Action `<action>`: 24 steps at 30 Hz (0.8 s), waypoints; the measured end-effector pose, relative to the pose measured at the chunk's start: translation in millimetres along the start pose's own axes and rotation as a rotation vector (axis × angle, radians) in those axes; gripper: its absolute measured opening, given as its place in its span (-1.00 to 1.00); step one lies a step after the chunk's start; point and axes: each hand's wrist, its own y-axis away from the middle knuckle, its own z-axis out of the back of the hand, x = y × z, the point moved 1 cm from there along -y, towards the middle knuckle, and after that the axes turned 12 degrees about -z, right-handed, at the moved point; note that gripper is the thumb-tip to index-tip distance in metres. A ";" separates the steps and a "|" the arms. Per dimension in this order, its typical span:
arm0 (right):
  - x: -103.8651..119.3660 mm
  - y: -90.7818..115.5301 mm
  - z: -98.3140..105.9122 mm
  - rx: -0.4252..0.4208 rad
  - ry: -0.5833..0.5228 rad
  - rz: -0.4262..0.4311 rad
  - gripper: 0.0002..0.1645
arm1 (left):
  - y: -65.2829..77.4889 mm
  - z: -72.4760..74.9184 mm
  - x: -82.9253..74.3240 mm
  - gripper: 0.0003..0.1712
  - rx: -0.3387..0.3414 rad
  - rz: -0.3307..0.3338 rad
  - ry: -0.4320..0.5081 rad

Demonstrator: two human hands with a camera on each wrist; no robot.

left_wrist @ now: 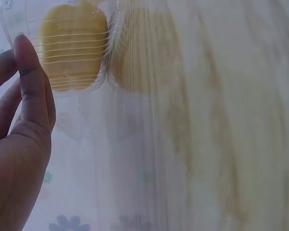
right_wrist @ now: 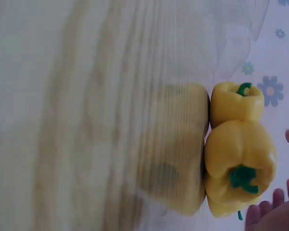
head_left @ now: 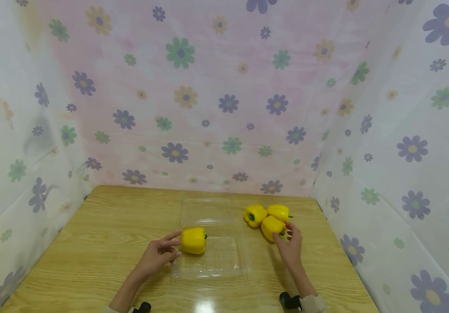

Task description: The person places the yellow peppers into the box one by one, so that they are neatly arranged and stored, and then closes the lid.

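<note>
A clear plastic clamshell container [head_left: 224, 274] lies unfolded on the table, lid [head_left: 206, 211] at the back. One yellow bell pepper [head_left: 193, 240] lies on its side in the left of its base, stem to the right; the left wrist view shows this pepper [left_wrist: 74, 48] through the ribbed wall. My left hand [head_left: 157, 256] pinches the container's left rim between thumb and fingers. To the right, my right hand [head_left: 291, 248] reaches round the nearest pepper [head_left: 272, 228] of a cluster. In the right wrist view its fingers [right_wrist: 279, 211] stand spread, apart from that pepper [right_wrist: 238, 149].
Two more yellow peppers, one at the back left [head_left: 254, 215] and one at the back right [head_left: 279, 212], touch the nearest one. The wood-grain table [head_left: 103, 243] is enclosed by flowered curtains [head_left: 208, 87] at the back and both sides.
</note>
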 end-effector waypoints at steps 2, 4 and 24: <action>-3.2 -4.1 1.7 0.029 0.033 -0.041 -0.28 | 0.0 0.0 0.7 -0.58 -0.001 0.000 -0.001; -5.8 -7.6 2.8 0.064 0.062 -0.089 -0.19 | 0.0 0.2 1.6 -0.58 -0.001 -0.005 -0.003; -9.3 -20.7 -0.6 0.233 0.060 -0.239 -0.01 | 0.1 2.4 4.6 -0.58 0.006 -0.017 0.027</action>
